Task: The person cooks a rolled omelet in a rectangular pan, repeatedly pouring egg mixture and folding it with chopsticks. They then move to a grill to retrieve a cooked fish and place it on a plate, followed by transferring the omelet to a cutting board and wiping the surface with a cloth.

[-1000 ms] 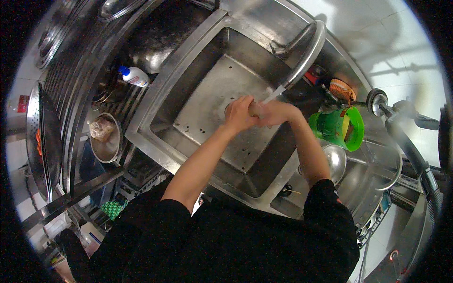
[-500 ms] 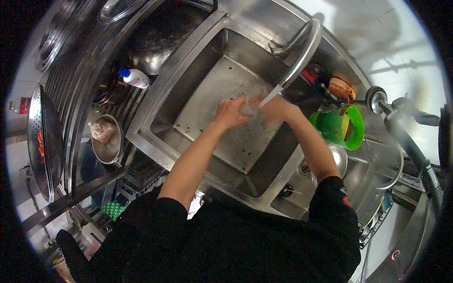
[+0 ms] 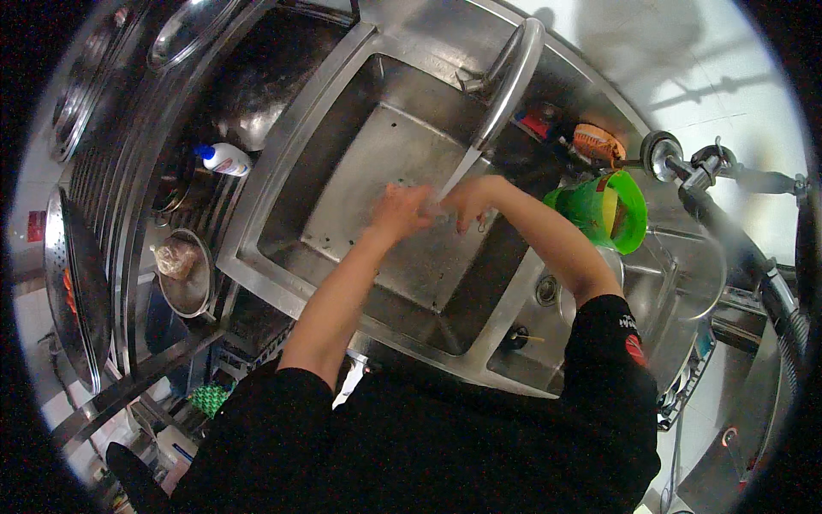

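Both hands are over a steel sink basin (image 3: pixel 351 184), at the stream of water from the curved tap (image 3: pixel 507 90). My left hand (image 3: pixel 402 210) is left of the stream, slightly blurred, its fingers curled in toward the water around something small and clear that I cannot make out. Right of the stream is my right hand (image 3: pixel 473 201), its fingers bent downward and apart, with nothing visible in them. The water falls between the two hands and hides part of the fingertips. Small dark bits lie on the basin floor.
At right stand a green plastic container (image 3: pixel 629 212) and an orange brush (image 3: pixel 598 144). A spray hose (image 3: pixel 743 244) hangs beyond. On the left rack are a white bottle with a blue cap (image 3: pixel 227 160) and a metal bowl (image 3: pixel 199 287) holding a bagged lump.
The right hand has come down slightly to the left and its fingers show more clearly. The left hand has shifted slightly left, while the whole view has moved a little.
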`<state>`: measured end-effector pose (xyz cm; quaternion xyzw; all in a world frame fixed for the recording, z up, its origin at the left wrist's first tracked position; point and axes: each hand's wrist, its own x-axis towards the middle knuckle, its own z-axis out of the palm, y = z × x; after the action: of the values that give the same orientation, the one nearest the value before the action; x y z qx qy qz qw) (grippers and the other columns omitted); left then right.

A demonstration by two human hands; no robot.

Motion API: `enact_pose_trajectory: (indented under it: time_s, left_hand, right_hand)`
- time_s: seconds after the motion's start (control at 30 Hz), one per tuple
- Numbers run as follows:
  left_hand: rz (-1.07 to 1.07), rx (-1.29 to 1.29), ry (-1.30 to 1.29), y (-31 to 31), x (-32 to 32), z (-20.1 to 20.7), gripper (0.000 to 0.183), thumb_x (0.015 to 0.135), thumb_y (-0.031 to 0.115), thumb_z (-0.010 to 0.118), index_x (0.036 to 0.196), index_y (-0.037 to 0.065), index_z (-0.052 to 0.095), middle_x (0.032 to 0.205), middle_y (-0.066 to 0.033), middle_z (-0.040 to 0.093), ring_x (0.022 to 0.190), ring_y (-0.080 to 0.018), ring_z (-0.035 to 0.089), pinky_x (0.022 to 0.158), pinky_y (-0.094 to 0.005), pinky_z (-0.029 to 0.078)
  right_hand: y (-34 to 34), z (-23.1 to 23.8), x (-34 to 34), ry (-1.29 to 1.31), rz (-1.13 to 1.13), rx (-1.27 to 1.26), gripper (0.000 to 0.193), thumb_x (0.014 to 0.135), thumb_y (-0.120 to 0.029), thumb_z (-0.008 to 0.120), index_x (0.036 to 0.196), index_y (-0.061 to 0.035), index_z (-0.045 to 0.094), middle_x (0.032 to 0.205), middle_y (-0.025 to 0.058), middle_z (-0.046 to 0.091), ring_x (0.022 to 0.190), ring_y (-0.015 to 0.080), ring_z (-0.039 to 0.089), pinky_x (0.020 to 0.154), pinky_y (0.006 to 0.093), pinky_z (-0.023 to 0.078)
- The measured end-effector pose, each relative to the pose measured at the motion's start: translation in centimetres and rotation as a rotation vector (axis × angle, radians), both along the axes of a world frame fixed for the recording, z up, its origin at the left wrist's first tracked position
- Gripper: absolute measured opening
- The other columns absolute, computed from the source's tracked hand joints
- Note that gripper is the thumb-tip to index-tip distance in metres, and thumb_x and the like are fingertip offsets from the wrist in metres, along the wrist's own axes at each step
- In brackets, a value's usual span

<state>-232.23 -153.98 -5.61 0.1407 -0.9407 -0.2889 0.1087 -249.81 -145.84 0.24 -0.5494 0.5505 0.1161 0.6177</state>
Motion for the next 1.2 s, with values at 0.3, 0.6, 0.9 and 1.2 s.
enact_pose_trajectory:
  time_s: [0.3, 0.6, 0.9, 1.2]
  left_hand:
    - [0.012, 0.066, 0.071, 1.5, -0.1, 0.1, 0.053, 0.069, 0.013, 0.070, 0.118, 0.011, 0.051, 0.107, -0.0104, 0.061, 0.098, -0.0312, 0.059, 0.085, -0.0439, 0.040]
    - [0.115, 0.488, -0.132, 2.3, -2.7, 1.3, 0.062, 0.067, 0.015, 0.070, 0.120, 0.005, 0.039, 0.110, -0.0182, 0.057, 0.107, -0.0379, 0.051, 0.088, -0.0451, 0.040]
    - [0.060, 0.016, -0.135, 3.3, -1.9, 0.8, 0.059, 0.066, 0.016, 0.070, 0.116, 0.007, 0.041, 0.110, -0.0148, 0.053, 0.109, -0.0327, 0.049, 0.087, -0.0493, 0.038]
    - [0.048, -0.096, 0.114, 2.6, -0.6, 0.0, 0.051, 0.069, 0.004, 0.062, 0.117, 0.005, 0.044, 0.119, -0.0132, 0.050, 0.116, -0.0318, 0.045, 0.095, -0.0488, 0.034]
  right_hand:
    - [2.0, 0.3, -1.5, 0.117, 0.020, -0.277, 0.062, 0.069, -0.023, 0.073, 0.124, -0.0100, 0.048, 0.109, 0.0141, 0.062, 0.073, 0.0268, 0.064, 0.060, 0.0357, 0.056]
    - [2.5, 0.3, 0.9, 0.124, -0.201, -0.856, 0.028, 0.072, -0.024, 0.063, 0.091, -0.0023, 0.063, 0.081, 0.0159, 0.066, 0.071, 0.0283, 0.063, 0.064, 0.0409, 0.050]
    - [1.3, -1.0, -0.2, -0.165, -0.223, 0.017, 0.040, 0.070, -0.018, 0.065, 0.105, 0.0002, 0.057, 0.084, 0.0087, 0.063, 0.069, 0.0162, 0.062, 0.055, 0.0302, 0.051]
    - [2.5, 4.8, -0.1, -0.004, -0.794, -0.551, 0.018, 0.078, -0.014, 0.060, 0.088, -0.0001, 0.065, 0.066, 0.0059, 0.061, 0.057, 0.0148, 0.060, 0.052, 0.0281, 0.048]
